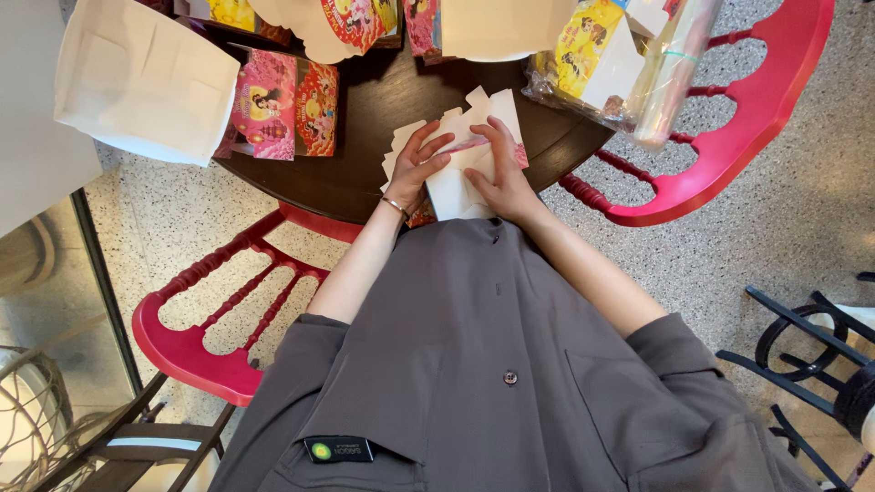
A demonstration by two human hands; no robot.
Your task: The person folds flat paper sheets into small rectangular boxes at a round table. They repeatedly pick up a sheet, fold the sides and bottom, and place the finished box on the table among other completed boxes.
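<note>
A flat, unfolded white cardboard box blank, with a pink printed face showing along its right edge, lay at the near edge of the dark round desk, directly in front of the person. Both hands were pressed down on it. The left hand rested on the left part of the blank, its fingers spread and laid flat over the tabs, with a thin bracelet at the wrist. The right hand covered the right part, its fingers held close together and bent over a fold; whether they pinched the card or only pushed on it could not be told.

Just beside the blank, to the left on the desk, stood an assembled pink and red printed box. Further left, a large white paper bag overhung the desk's rim. More colourful printed boxes lay along the far side, next to a white sheet. To the right, a clear plastic bag held yellow printed packs and a rolled bundle.

Red wooden chairs stood around the desk on a speckled terrazzo floor. The person wore a grey buttoned shirt. A black metal chair was at the right edge.
</note>
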